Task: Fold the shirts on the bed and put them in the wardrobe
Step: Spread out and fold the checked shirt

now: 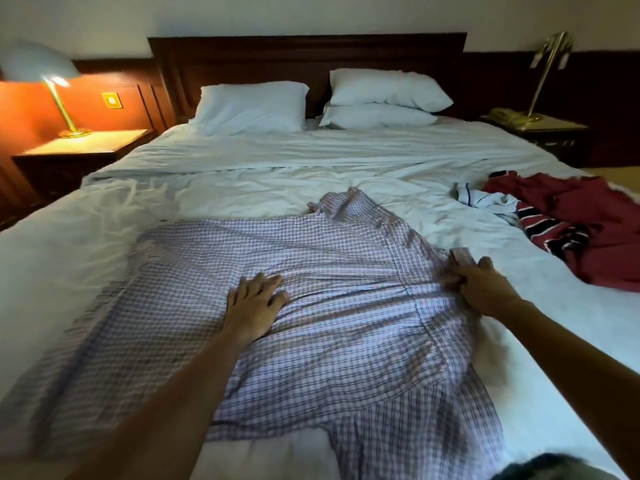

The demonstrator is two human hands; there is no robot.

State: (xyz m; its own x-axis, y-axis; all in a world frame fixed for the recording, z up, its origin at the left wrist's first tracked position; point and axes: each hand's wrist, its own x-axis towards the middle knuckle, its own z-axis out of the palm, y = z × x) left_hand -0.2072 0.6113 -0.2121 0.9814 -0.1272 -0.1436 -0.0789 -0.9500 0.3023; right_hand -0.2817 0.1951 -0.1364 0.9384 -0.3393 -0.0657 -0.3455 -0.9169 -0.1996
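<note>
So the checked shirt [311,271] is lying spread out across the near middle of the bed [69,254], not folded yet, with plenty of creases running toward the right side. The left hand [254,299] lies flat on the middle of it with straight fingers, pressing it down, and the right hand [481,289] has its fingers curled into a bunch of the fabric at the shirt's right edge, gripping it. The risk I see: if that right hand pulls harder than the left one pins, the whole shirt slides and the wrinkles get folded in, and the soft rumpled bedding underneath won't help. To the far right there's a red striped shirt [588,230] in a heap, well apart from the checked one; the white bit beside it might be a separate shirt or part of the same one, it's too crumpled to tell. As for containers, the wardrobe isn't in view at all, so nothing is put away that I can see. Further out: pillows [249,105] at the headboard and a lit lamp [45,71] on the left nightstand [86,147].
</note>
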